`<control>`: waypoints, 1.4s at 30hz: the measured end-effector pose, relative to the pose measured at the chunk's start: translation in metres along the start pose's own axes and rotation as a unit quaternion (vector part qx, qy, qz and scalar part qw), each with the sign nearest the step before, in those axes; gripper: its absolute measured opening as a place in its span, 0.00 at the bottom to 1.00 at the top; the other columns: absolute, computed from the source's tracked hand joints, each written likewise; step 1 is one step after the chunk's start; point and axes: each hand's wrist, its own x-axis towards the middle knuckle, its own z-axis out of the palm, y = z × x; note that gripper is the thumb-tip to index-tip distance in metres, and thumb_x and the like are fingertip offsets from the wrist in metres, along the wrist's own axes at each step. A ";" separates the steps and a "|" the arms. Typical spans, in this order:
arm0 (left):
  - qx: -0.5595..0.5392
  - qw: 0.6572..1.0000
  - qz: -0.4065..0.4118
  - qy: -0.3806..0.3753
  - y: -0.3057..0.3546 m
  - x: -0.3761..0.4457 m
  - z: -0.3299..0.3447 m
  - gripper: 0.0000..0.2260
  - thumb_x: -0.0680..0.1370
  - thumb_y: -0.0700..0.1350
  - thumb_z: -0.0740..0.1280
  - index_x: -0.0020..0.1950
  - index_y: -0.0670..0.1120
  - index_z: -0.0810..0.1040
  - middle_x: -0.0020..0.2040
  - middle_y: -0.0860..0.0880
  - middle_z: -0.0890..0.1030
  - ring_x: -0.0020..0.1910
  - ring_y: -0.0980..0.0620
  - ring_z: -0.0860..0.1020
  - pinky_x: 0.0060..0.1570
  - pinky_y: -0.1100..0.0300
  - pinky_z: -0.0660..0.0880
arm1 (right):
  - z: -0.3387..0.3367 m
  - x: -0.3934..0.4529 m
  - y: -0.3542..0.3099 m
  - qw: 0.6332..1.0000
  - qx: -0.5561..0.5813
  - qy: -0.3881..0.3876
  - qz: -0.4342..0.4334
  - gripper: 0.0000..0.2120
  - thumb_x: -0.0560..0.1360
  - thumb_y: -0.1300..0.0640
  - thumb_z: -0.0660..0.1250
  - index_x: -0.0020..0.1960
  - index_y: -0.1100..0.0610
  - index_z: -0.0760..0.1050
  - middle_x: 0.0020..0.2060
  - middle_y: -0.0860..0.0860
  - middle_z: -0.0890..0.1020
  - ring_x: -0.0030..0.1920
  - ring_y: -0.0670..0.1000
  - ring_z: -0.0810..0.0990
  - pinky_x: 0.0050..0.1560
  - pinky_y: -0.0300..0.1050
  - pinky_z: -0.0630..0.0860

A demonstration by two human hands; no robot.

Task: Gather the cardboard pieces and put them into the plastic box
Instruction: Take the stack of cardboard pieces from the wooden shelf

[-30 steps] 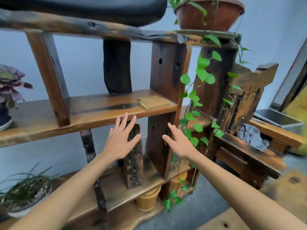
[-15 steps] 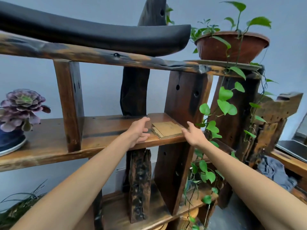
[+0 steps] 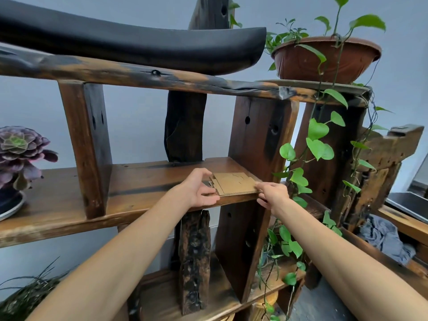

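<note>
Both hands bracket the cardboard pieces (image 3: 234,183), a flat stack at the front right of the middle shelf (image 3: 148,181). The left hand (image 3: 196,189) cups the stack's left edge, fingers curled against it; the right hand (image 3: 273,193) pinches the front right corner. This two-sided hold likely keeps loose sheets squared for lifting. The stack lies on the wood, not yet raised. Further back, a brown pot (image 3: 324,59) holds a trailing vine (no plastic box identifiable).

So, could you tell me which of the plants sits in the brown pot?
The trailing vine, top right of the shelf: its brown pot stands on the top board. The purple succulent sits in a dark pot at the left.
</note>
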 end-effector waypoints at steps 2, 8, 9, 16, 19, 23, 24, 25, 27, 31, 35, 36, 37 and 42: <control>0.003 1.000 0.004 0.020 -0.001 0.001 -0.001 0.21 0.80 0.42 0.63 0.72 0.41 0.64 0.71 0.33 0.73 0.66 0.35 0.75 0.61 0.42 0.78 | -0.002 -0.006 0.000 0.996 0.066 -0.006 0.059 0.08 0.74 0.61 0.76 0.52 0.61 0.82 0.46 0.55 0.83 0.46 0.50 0.84 0.28 0.40 0.83; 0.026 0.998 0.022 0.059 -0.003 -0.004 0.007 0.18 0.79 0.40 0.65 0.68 0.40 0.70 0.64 0.38 0.76 0.61 0.40 0.76 0.62 0.45 0.78 | -0.001 -0.013 -0.005 0.990 0.126 0.009 0.068 0.02 0.75 0.65 0.74 0.48 0.61 0.82 0.47 0.56 0.83 0.46 0.50 0.84 0.29 0.35 0.81; 0.025 0.997 0.026 0.063 -0.002 -0.005 0.008 0.18 0.78 0.40 0.66 0.68 0.40 0.70 0.65 0.38 0.76 0.63 0.40 0.76 0.62 0.46 0.79 | 0.001 -0.013 -0.007 0.991 0.118 0.019 0.061 0.02 0.75 0.63 0.75 0.46 0.60 0.83 0.43 0.55 0.83 0.41 0.48 0.83 0.27 0.33 0.80; 0.029 0.996 0.036 0.075 0.008 -0.003 0.010 0.19 0.78 0.41 0.66 0.68 0.38 0.72 0.66 0.38 0.77 0.65 0.42 0.76 0.66 0.48 0.76 | 0.010 0.001 -0.030 0.997 0.059 0.051 0.007 0.05 0.72 0.61 0.76 0.47 0.60 0.85 0.34 0.49 0.84 0.35 0.48 0.83 0.48 0.43 0.84; 0.045 0.995 0.032 0.078 0.006 0.001 0.011 0.21 0.79 0.43 0.66 0.70 0.38 0.71 0.68 0.38 0.76 0.68 0.41 0.74 0.68 0.48 0.74 | 0.013 0.005 -0.028 0.998 0.022 0.059 0.001 0.06 0.71 0.60 0.77 0.48 0.60 0.85 0.43 0.55 0.85 0.43 0.54 0.83 0.54 0.48 0.82; 0.044 0.996 0.026 0.070 0.007 0.004 0.013 0.23 0.79 0.44 0.65 0.72 0.38 0.68 0.70 0.36 0.73 0.68 0.39 0.73 0.67 0.47 0.74 | 0.014 0.003 -0.022 0.998 0.036 0.050 0.002 0.08 0.74 0.65 0.75 0.38 0.57 0.83 0.42 0.54 0.85 0.37 0.50 0.85 0.51 0.45 0.84; 0.040 0.996 0.026 0.071 0.007 0.004 0.013 0.23 0.79 0.43 0.65 0.72 0.38 0.67 0.70 0.36 0.73 0.68 0.39 0.73 0.65 0.48 0.75 | 0.014 0.002 -0.021 0.998 0.040 0.049 0.001 0.08 0.74 0.65 0.75 0.37 0.57 0.83 0.43 0.54 0.84 0.36 0.48 0.84 0.48 0.43 0.85; 0.037 0.996 0.027 0.075 0.007 0.004 0.013 0.22 0.79 0.43 0.65 0.71 0.38 0.68 0.70 0.36 0.73 0.67 0.39 0.74 0.62 0.48 0.77 | 0.014 0.001 -0.021 0.998 0.044 0.048 0.003 0.08 0.75 0.66 0.74 0.38 0.57 0.83 0.43 0.54 0.84 0.35 0.48 0.84 0.45 0.42 0.85; 0.033 0.995 0.029 0.085 0.005 0.006 0.012 0.22 0.78 0.41 0.66 0.71 0.38 0.68 0.67 0.36 0.75 0.64 0.40 0.76 0.59 0.48 0.78 | 0.012 -0.003 -0.020 0.997 0.059 0.047 0.017 0.06 0.75 0.67 0.74 0.40 0.59 0.83 0.43 0.54 0.84 0.35 0.47 0.84 0.41 0.39 0.84; 0.058 0.991 0.040 0.111 -0.001 0.007 0.013 0.20 0.77 0.36 0.66 0.68 0.37 0.69 0.53 0.41 0.76 0.50 0.46 0.76 0.57 0.43 0.78 | 0.006 -0.014 -0.019 0.993 0.095 0.043 0.052 0.05 0.75 0.71 0.71 0.43 0.64 0.77 0.41 0.55 0.81 0.35 0.48 0.81 0.27 0.34 0.80; 0.076 0.983 0.064 0.156 -0.010 0.009 0.021 0.17 0.76 0.30 0.68 0.60 0.39 0.65 0.43 0.44 0.74 0.48 0.46 0.74 0.65 0.35 0.72 | 0.002 -0.019 -0.009 0.990 0.105 0.038 0.081 0.07 0.75 0.70 0.72 0.49 0.65 0.75 0.35 0.55 0.76 0.25 0.47 0.78 0.16 0.33 0.70; 0.073 0.981 0.069 0.165 -0.012 0.009 0.023 0.17 0.76 0.29 0.68 0.58 0.39 0.65 0.42 0.44 0.74 0.49 0.46 0.74 0.65 0.36 0.73 | 0.001 -0.019 -0.006 0.991 0.102 0.035 0.084 0.07 0.75 0.69 0.73 0.48 0.64 0.75 0.31 0.55 0.75 0.18 0.45 0.75 0.16 0.33 0.69; 0.069 0.981 0.073 0.168 -0.015 0.009 0.023 0.16 0.75 0.28 0.68 0.58 0.39 0.66 0.44 0.43 0.75 0.48 0.46 0.75 0.64 0.37 0.74 | 0.000 -0.019 -0.003 0.991 0.096 0.034 0.087 0.06 0.75 0.68 0.73 0.46 0.63 0.75 0.26 0.53 0.74 0.14 0.43 0.70 0.19 0.36 0.70; 0.068 0.978 0.088 0.177 -0.028 0.008 0.020 0.17 0.73 0.23 0.66 0.60 0.34 0.71 0.57 0.35 0.82 0.49 0.41 0.81 0.52 0.45 0.80 | -0.009 -0.032 0.003 0.987 0.113 0.002 0.114 0.05 0.77 0.67 0.70 0.46 0.61 0.76 0.28 0.53 0.77 0.21 0.45 0.75 0.27 0.41 0.77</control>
